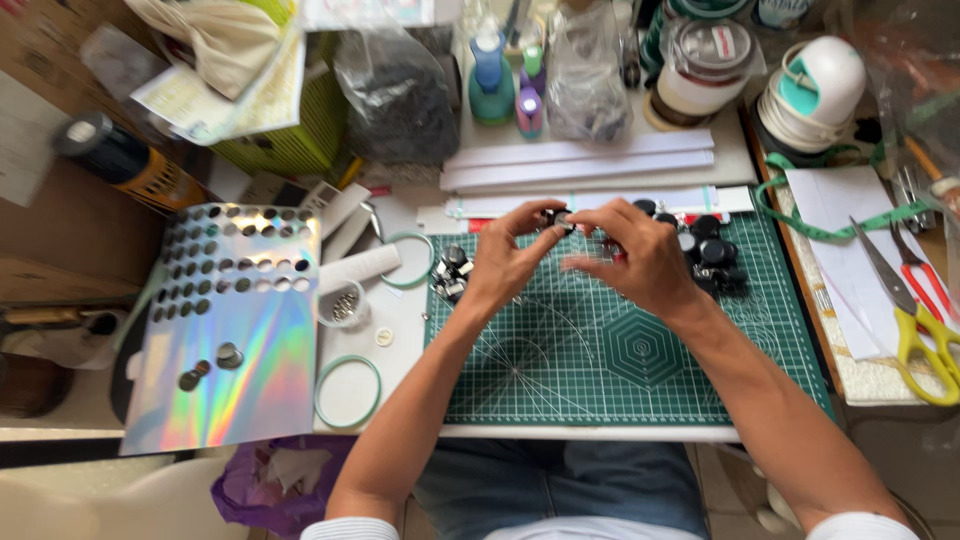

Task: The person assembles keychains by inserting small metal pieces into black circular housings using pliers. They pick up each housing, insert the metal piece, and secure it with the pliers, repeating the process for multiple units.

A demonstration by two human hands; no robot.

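- we had the green cutting mat (620,370) spread across the middle of the table, our forearms reaching over its near edge.
- to the left lay a shiny rainbow sheet (240,370) punched full of round holes, with two dark discs (210,365) resting on its lower part.
- along the far side of the mat sat a stack of white strips (580,160), and behind them a grey bag (395,95) and a blue bottle (490,80).
- on the right, clear of the mat, we kept the yellow scissors (915,325) on white paper, with a green measuring tape (830,228) looped just above them.
- our left hand (505,262) and right hand (635,255) met over the mat's far edge, fingertips close together.
- both hands pinched one small dark piece (556,218) between thumbs and forefingers, held just above the mat; what exactly it was we could not tell.
- a cluster of black round caps (705,250) lay on the mat just beside our right hand.
- a smaller heap of black and silver bits (450,272) sat at the mat's left edge, near our left hand.
- two thin green rings (348,392) lay on the white surface between sheet and mat.
- a little clear dish (343,304) of tiny metal parts stood near the upper ring.
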